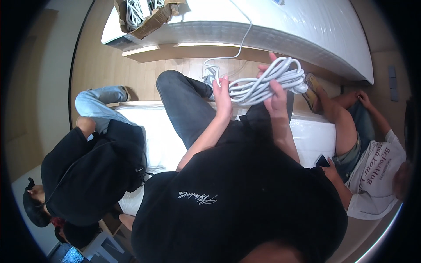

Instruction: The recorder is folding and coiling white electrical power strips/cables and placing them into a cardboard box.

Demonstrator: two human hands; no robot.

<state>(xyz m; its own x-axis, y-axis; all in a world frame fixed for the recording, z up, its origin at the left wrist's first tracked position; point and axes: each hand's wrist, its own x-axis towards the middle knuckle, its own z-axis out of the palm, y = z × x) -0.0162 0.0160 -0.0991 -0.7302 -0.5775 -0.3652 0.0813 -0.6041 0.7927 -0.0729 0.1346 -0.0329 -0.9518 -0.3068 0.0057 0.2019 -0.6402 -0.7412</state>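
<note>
A looped bundle of white cable hangs over my lap, held between both hands. My left hand grips the bundle's left end, and a single strand passes by its fingers. My right hand holds the other end from beneath, with some fingers showing behind the loops and the thumb in front. At the far right of the bundle the loops crowd around a white end piece, partly hidden. From my left hand the loose strand runs up over the edge of the plastic-wrapped mattress opposite.
A torn cardboard box with coiled white cables stands on that mattress. I sit on another wrapped mattress. A person in black sits at my left; another person at my right holds a phone.
</note>
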